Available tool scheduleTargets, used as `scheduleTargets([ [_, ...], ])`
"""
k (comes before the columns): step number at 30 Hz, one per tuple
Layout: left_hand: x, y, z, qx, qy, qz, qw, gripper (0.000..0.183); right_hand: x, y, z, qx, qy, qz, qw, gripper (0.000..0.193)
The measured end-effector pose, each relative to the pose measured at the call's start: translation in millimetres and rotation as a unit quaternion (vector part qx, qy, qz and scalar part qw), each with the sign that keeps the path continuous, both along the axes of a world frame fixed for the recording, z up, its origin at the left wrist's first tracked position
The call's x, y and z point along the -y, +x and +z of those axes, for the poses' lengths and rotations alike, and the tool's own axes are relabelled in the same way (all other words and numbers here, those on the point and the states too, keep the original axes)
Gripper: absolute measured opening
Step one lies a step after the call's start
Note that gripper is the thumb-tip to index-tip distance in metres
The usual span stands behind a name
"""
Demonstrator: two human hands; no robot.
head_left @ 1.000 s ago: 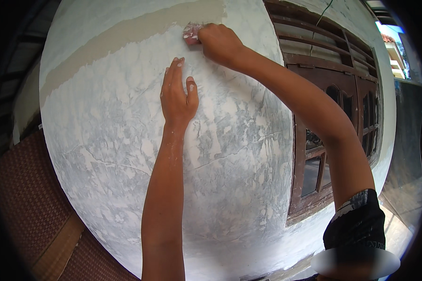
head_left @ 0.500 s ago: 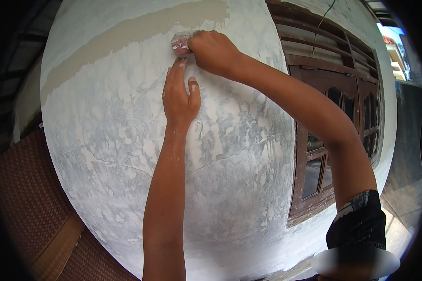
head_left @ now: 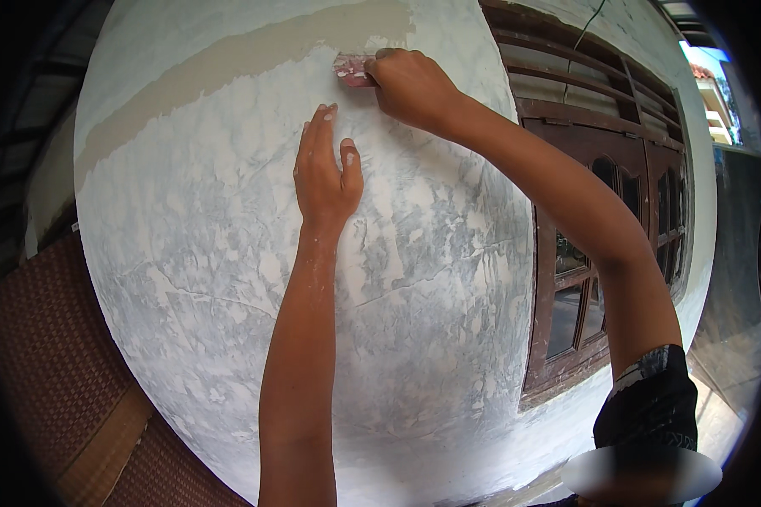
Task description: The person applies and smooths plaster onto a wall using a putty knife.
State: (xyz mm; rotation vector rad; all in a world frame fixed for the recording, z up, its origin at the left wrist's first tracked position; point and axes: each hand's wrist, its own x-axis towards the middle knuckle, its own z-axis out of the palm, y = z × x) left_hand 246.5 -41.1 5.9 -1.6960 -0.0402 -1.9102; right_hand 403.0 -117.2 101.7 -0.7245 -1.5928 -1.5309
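A patchy white and grey plastered wall point(head_left: 414, 329) fills the middle of the view. My right hand point(head_left: 418, 89) grips a reddish putty scraper point(head_left: 353, 69) smeared with white paste, its blade against or very close to the wall. The tool sits just below a band of beige bare plaster point(head_left: 228, 63) that curves across the upper wall. Below and left of it, my left hand point(head_left: 325, 182) lies with fingers straight and thumb apart, seemingly resting on the wall, with white specks on the fingertips. The scraper's handle is hidden by my right fist.
On the right, a brown wooden window point(head_left: 596, 144) with glass panes and slatted vents above is set into the wall. A thin dark cable point(head_left: 585, 29) hangs over the vents. Brown woven matting point(head_left: 51, 338) stands at the lower left.
My right hand has moved the scraper a short way right and slightly up along the wall, away from my left fingertips. My left hand has stayed nearly still.
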Motion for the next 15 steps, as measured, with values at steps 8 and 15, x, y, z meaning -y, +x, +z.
scheduleTargets([
  [8, 1, 9, 2, -0.005, 0.005, -0.006, 1.0, 0.046, 9, 45, 79, -0.104, 0.037, -0.04, 0.993, 0.019],
  [15, -1, 2, 1, 0.002, 0.014, 0.017, 1.0, 0.046, 10, 28, 1, 0.014, -0.001, -0.04, 0.999, 0.017],
])
